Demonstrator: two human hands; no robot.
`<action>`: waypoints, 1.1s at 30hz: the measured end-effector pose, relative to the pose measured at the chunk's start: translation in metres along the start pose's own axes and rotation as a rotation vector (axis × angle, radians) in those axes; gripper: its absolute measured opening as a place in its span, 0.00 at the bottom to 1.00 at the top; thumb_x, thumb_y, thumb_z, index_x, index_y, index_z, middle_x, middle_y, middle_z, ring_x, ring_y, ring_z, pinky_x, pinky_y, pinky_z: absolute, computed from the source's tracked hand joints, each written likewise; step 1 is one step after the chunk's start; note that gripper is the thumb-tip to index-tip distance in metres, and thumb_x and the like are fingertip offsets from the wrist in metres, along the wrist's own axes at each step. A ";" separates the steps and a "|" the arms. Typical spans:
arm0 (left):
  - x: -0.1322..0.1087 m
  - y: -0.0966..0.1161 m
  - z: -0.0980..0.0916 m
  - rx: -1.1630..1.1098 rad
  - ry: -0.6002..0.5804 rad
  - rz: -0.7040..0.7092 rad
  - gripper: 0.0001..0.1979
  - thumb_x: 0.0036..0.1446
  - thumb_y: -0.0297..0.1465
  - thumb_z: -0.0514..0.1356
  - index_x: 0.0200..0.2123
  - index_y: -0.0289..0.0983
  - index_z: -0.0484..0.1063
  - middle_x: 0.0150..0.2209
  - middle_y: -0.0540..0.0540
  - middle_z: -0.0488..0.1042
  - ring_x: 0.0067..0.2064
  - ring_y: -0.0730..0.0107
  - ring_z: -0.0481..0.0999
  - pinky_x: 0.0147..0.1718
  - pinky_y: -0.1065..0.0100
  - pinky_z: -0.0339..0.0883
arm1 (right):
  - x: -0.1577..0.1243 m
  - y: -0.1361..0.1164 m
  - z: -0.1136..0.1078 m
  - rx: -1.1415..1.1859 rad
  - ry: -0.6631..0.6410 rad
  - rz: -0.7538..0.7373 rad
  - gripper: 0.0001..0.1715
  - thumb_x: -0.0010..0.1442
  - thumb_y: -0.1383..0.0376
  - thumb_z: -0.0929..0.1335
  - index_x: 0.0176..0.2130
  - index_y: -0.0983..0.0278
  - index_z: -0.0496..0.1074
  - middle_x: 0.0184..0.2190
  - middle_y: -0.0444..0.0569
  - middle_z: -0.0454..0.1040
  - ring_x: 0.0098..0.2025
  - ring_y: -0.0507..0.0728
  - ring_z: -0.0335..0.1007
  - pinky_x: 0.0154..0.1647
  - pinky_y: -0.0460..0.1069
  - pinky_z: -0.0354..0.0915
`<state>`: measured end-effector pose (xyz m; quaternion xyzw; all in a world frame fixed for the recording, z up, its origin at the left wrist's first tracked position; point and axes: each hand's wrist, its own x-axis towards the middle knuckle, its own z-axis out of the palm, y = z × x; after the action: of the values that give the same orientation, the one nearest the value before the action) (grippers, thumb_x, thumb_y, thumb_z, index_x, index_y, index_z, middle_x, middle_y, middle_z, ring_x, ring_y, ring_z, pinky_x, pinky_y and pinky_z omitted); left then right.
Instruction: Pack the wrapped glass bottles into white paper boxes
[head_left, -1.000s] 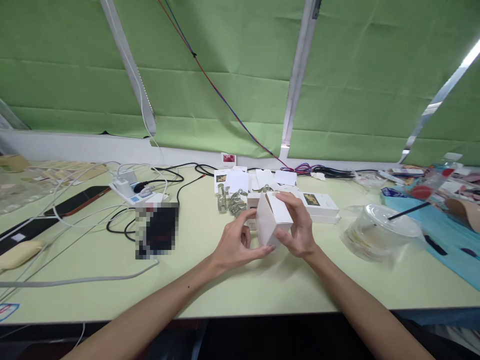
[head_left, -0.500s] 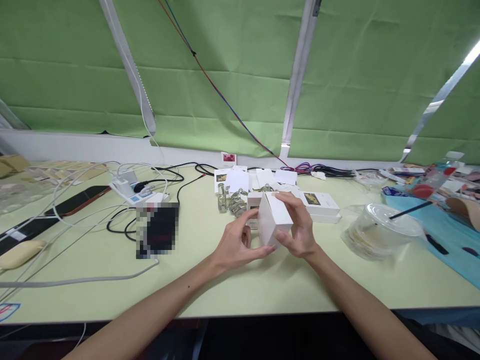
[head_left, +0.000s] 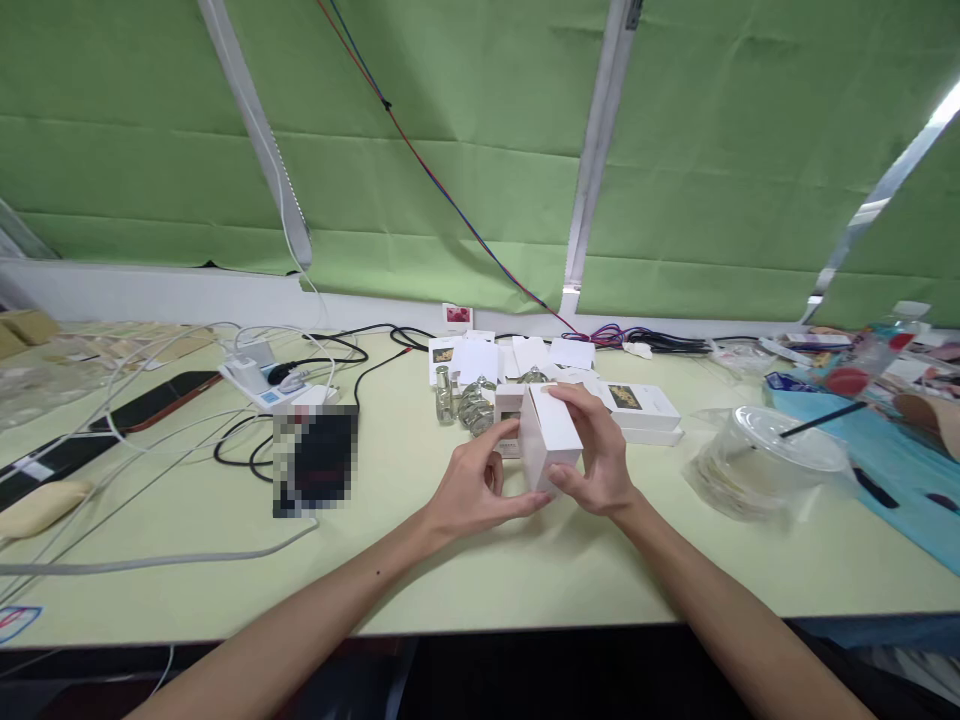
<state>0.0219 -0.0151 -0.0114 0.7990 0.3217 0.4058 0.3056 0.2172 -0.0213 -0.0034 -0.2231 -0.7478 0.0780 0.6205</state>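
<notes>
A small white carton [head_left: 549,438] is held just above the pale green table [head_left: 480,570], between both hands. My left hand [head_left: 474,490] pinches its lower left corner, thumb below and fingers curled. My right hand [head_left: 600,460] wraps the carton's right side, index finger lying over the top edge. Right behind it lie several small glass bottles [head_left: 463,402], loose white cartons [head_left: 517,360] and a flat white box with a dark picture [head_left: 641,405].
A power strip with plugs [head_left: 259,385], white and black cables [head_left: 150,400] and a dark phone [head_left: 150,400] crowd the left. A clear plastic lidded cup with a black straw [head_left: 757,460] lies at right, beside blue sheeting [head_left: 885,470]. Green blinds close off the back.
The carton has tipped slightly more upright between my hands; both hands stay in the same place.
</notes>
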 end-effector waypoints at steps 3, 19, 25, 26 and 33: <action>0.000 -0.001 0.000 0.011 0.003 -0.001 0.40 0.47 0.44 0.72 0.59 0.32 0.66 0.28 0.52 0.74 0.20 0.78 0.66 0.19 0.73 0.64 | -0.001 0.000 0.000 -0.006 -0.003 0.002 0.37 0.59 0.51 0.72 0.63 0.57 0.65 0.56 0.57 0.71 0.60 0.68 0.68 0.56 0.63 0.72; 0.001 -0.001 0.000 0.020 -0.009 -0.006 0.41 0.47 0.44 0.71 0.60 0.32 0.68 0.27 0.52 0.73 0.20 0.78 0.65 0.20 0.73 0.65 | 0.001 -0.001 0.001 -0.012 -0.011 0.000 0.37 0.59 0.50 0.72 0.63 0.58 0.64 0.55 0.57 0.72 0.58 0.67 0.69 0.54 0.62 0.73; 0.000 -0.001 0.000 0.013 -0.010 -0.006 0.40 0.47 0.45 0.71 0.60 0.32 0.69 0.26 0.52 0.73 0.20 0.78 0.65 0.19 0.73 0.64 | 0.001 -0.001 0.001 -0.028 -0.009 -0.004 0.37 0.59 0.50 0.72 0.63 0.57 0.64 0.56 0.58 0.71 0.59 0.68 0.69 0.54 0.62 0.73; 0.000 -0.001 0.001 0.014 -0.011 -0.003 0.40 0.47 0.45 0.71 0.60 0.32 0.69 0.26 0.52 0.74 0.20 0.78 0.65 0.19 0.73 0.64 | 0.001 -0.002 0.001 -0.029 -0.008 -0.002 0.37 0.59 0.50 0.72 0.63 0.57 0.64 0.56 0.58 0.71 0.59 0.68 0.69 0.54 0.62 0.73; 0.000 -0.003 0.000 0.007 -0.017 0.023 0.38 0.48 0.44 0.71 0.59 0.34 0.70 0.27 0.52 0.75 0.20 0.79 0.64 0.20 0.74 0.63 | 0.001 -0.001 0.001 -0.008 -0.012 -0.008 0.38 0.59 0.50 0.72 0.63 0.57 0.64 0.56 0.57 0.71 0.60 0.68 0.68 0.55 0.62 0.73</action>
<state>0.0214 -0.0135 -0.0135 0.8072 0.3113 0.4015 0.3006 0.2157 -0.0213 -0.0025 -0.2223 -0.7526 0.0738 0.6155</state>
